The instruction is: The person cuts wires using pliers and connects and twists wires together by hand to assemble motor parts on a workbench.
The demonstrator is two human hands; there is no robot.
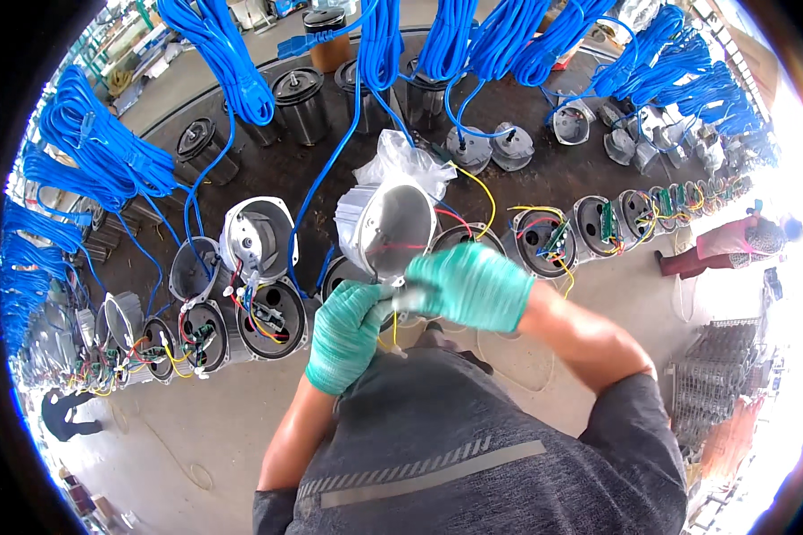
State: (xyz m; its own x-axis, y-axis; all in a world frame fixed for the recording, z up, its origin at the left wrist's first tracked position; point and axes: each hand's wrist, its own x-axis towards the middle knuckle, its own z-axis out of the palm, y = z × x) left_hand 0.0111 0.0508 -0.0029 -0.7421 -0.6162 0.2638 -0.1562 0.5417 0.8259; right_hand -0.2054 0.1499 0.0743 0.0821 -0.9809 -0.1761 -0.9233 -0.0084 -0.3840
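Fingers of the left hand [343,337] press together at the near rim of the grey housing [391,223]; through blur I cannot tell the right hand's [475,285] grip. The housing sits near the tabletop's [531,187] edge, mouth toward the hands, likely for reach.

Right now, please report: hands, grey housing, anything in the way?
Left hand and right hand close together at lower rim of finned grey housing; grip unclear. Transparent plastic bag beyond it, apart from hands.

The fingers [363,301] are covered by green gloves [486,287] streaked paler. Beyond the fingers, a silver-grey housing [391,221] is backed by vivid blue cables [380,40]; nearer, a dark grey shirt [482,419] is crossed by a pale band [433,474].
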